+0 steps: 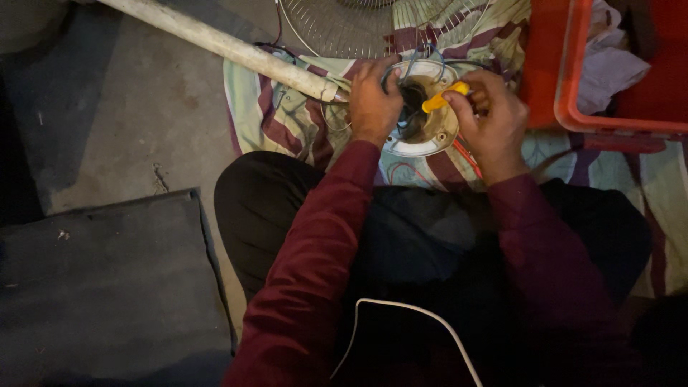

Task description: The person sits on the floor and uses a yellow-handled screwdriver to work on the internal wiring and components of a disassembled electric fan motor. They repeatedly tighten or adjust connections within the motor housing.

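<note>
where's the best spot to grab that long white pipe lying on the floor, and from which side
Probably the bare middle of the white pipe, taken from above with the fingers wrapped around it. It lies slanted on the concrete floor with open space either side there; its lower end is crowded by the left hand and wires.

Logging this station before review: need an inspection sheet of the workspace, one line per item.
Surface: striped cloth spread over a grey concrete floor.
Job's things: round white fan motor housing, opened, wires showing inside; yellow-handled tool pointed into it.
Clutter: red plastic crate holding pale fabric; dark flat mat.
Grips: left hand steadies the housing rim; right hand shut on the tool.
Cables: blue and red wires at the housing; white cord across the lap.
Surroundings: white pipe lying slantwise; wire fan guard; dim light.
</note>
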